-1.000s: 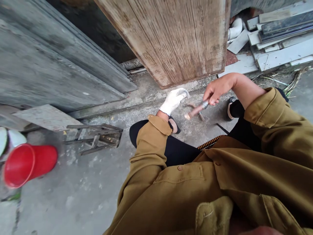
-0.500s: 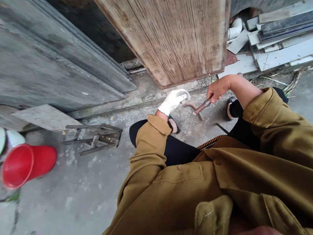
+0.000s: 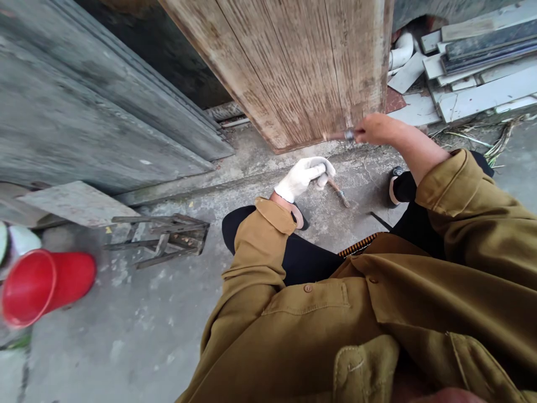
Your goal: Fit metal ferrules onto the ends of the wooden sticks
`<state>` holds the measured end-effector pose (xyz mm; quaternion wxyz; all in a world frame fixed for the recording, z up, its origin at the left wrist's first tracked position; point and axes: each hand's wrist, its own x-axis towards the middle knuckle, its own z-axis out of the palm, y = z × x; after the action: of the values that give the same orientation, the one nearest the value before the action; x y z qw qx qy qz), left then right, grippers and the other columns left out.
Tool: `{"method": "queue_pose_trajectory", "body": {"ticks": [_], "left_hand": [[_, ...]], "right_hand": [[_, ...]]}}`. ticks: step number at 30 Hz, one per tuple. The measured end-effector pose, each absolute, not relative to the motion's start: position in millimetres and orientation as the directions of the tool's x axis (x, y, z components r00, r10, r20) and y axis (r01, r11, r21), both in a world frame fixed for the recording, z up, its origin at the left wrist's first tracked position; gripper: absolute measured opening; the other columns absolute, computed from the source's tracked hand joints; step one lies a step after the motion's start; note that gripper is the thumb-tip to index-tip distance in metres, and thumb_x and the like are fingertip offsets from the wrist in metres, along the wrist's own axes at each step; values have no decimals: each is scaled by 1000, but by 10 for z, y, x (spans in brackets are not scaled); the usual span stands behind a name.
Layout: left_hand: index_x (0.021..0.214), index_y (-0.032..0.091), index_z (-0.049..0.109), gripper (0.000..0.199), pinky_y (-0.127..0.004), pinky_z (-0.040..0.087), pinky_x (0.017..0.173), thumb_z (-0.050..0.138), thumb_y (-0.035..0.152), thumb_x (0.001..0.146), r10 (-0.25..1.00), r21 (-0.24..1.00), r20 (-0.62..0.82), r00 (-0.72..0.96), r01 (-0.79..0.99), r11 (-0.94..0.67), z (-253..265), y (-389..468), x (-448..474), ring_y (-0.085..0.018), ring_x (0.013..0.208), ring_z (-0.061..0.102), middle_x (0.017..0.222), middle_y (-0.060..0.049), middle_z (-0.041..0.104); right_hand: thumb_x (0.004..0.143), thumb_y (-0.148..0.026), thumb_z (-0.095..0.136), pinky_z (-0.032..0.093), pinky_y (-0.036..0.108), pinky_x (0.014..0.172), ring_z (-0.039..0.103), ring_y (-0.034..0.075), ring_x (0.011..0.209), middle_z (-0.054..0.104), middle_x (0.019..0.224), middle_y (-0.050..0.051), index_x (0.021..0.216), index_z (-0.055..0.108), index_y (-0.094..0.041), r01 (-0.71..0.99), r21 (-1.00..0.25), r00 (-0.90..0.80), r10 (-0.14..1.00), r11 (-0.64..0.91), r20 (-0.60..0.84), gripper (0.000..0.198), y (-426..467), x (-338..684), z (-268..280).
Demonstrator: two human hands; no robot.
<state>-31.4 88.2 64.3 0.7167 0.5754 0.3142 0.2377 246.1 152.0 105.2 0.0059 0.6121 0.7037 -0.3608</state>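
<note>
My left hand [image 3: 304, 176], in a white glove, is curled above the concrete, thumb against bent fingers. What it grips, if anything, is hidden. From beside its fingertips a thin brown stick-like thing with a frayed end [image 3: 342, 197] runs down to the right; I cannot tell whether the glove touches it. My bare right hand [image 3: 375, 129] is closed around a brown-handled tool [image 3: 335, 136] with a grey metallic band. Its pale tip points left, at the lower edge of a weathered wooden panel [image 3: 310, 73]; contact there is unclear.
Left of me stands a small wooden stool or frame [image 3: 161, 238], with a red bucket [image 3: 71, 280] lying on its side beyond. A grey panel [image 3: 84, 106] leans at upper left. Boards and tiles [image 3: 482, 84] are piled at upper right by a white pipe [image 3: 401, 51].
My right hand has risen with the brown-handled tool, bringing its tip from above the ground to the panel's lower edge. My left hand has shifted slightly right and down.
</note>
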Motion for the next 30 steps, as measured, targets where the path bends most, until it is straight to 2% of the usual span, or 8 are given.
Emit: {"method": "queue_pose_trajectory", "body": {"ticks": [3,5,6,10,13,15,25,30], "left_hand": [[90,14,76,42,-27,48,54,81,55,89,767,969,-213,605,34,243,574,911,-342,-12,52,54,61,-1,60],[90,14,74,42,-27,49,54,86,54,85,765,961,-249,594,56,269,510,911,-329,-12,52,56,63,-1,62],[91,15,73,44,-28,50,54,87,56,84,761,957,-259,595,53,284,485,903,-313,-13,51,56,62,-1,62],[98,17,73,64,-31,53,55,65,80,96,797,945,-264,543,-22,328,484,851,-220,-16,51,59,60,-1,60],[106,17,74,77,-31,55,58,46,89,101,841,948,-262,473,-36,315,523,849,-177,-16,55,65,68,-4,67],[111,17,75,81,-30,56,60,42,90,102,854,953,-248,457,-41,299,516,873,-175,-16,58,67,75,-6,71],[137,20,69,43,-31,59,59,51,47,109,893,983,-110,437,-88,164,405,888,-268,-13,61,70,119,-12,80],[130,18,71,48,-27,60,58,69,57,102,900,959,-169,401,-145,244,435,864,-239,-17,70,77,118,-13,81]], "right_hand": [[93,1,75,37,26,71,53,7,66,60,62,-2,85,78,-5,871,-484,-471,416,80,-778,11,1415,2503,1189],[94,-5,78,38,22,69,54,5,65,63,66,-2,86,79,-5,744,-668,-652,192,-25,-734,8,1367,2556,1285],[93,-12,84,39,20,69,55,5,66,65,69,-2,86,78,-7,650,-752,-728,198,-104,-657,10,1355,2578,1314],[80,-51,97,44,19,61,55,7,64,67,78,-2,93,74,-14,160,-948,-800,527,-277,-289,45,1344,2557,1226],[76,-62,96,42,20,55,52,7,66,74,101,6,98,67,-14,-230,-932,-696,717,-279,-43,60,1342,2451,1060],[78,-57,96,42,19,54,51,6,68,74,116,10,99,64,-15,-349,-896,-609,793,-274,-5,58,1345,2401,995],[95,-40,83,43,18,53,60,9,75,75,123,11,104,63,-16,-291,-892,-464,866,-346,-184,32,1316,2327,1101],[101,-40,80,46,18,53,59,8,70,76,108,8,104,65,-14,-317,-881,-492,855,-352,-165,30,1344,2305,1033]]}}
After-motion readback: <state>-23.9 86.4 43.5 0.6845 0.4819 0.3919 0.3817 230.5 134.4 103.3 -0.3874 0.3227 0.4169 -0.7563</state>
